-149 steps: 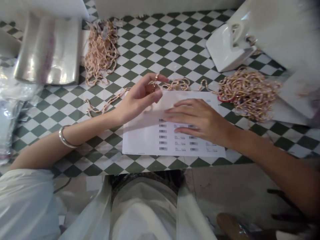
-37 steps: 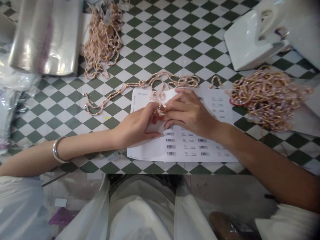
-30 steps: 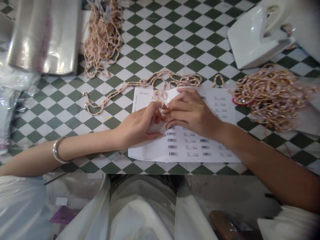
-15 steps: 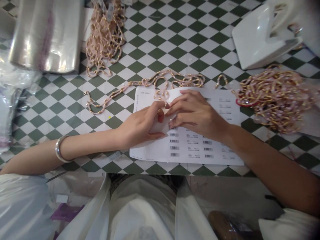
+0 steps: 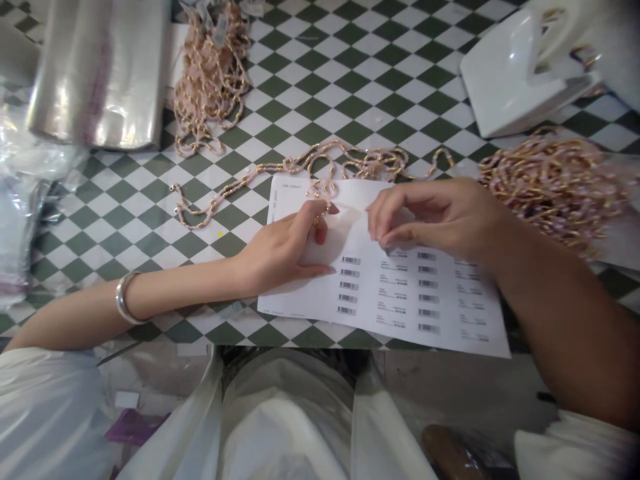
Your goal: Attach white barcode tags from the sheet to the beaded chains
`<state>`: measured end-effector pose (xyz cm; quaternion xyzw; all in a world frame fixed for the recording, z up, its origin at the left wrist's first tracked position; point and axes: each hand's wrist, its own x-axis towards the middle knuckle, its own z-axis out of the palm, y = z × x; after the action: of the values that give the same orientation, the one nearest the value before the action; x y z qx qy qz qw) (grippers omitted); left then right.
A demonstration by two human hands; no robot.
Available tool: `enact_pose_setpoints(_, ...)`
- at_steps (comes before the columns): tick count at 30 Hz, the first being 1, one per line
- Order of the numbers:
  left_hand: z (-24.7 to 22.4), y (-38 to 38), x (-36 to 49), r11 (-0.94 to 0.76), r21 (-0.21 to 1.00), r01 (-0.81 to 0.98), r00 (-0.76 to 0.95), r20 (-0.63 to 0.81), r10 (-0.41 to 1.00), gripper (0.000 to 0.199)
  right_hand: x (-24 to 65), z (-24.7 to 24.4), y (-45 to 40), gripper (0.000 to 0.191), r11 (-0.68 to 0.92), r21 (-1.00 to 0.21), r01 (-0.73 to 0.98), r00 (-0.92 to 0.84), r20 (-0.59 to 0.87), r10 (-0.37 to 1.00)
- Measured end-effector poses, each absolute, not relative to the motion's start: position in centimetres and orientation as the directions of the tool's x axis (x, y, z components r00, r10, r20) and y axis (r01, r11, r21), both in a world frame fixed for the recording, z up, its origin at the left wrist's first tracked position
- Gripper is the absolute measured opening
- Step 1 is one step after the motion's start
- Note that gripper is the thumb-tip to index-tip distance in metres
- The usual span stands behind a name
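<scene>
My left hand [image 5: 285, 250] rests on a white sheet of barcode labels [image 5: 425, 293], with thumb and forefinger pinched on a gold-and-pink beaded chain [image 5: 300, 160]. That chain runs loosely across the tabletop and up onto the sheet's top edge. My right hand [image 5: 430, 217] sits further right over the sheet, its fingertips bunched on the paper. Whether those fingers hold a label cannot be told. A metal bangle [image 5: 125, 297] circles my left wrist.
A tangled pile of beaded chain [image 5: 555, 190] lies at the right, and another [image 5: 210, 80] at the back. A white iron [image 5: 515, 73] stands back right. Transparent plastic bags [image 5: 100, 73] lie back left on the green-and-white checked tabletop [image 5: 350, 87].
My right hand has moved rightward away from my left hand. The sheet's fold has flattened, and the sheet has swung so that its right corner lies lower.
</scene>
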<state>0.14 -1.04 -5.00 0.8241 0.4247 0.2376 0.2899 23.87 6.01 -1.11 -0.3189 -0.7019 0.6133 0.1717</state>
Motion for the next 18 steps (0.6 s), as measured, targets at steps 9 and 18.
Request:
enact_pose_setpoints(9, -5.2, -1.1, 0.1, -0.469, 0.681, 0.562, 0.523, 0.147, 0.839, 0.071, 23.8, -0.8, 6.3, 0.014, 0.042, -0.985, 0.164, -0.666, -0.079, 0.742)
enact_pose_setpoints(18, -4.8, -1.0, 0.1, -0.37, 0.814, 0.447, 0.489, 0.124, 0.864, 0.06, 23.8, -1.8, 6.1, 0.006, 0.038, -0.996, 0.076, -0.688, -0.025, 0.725)
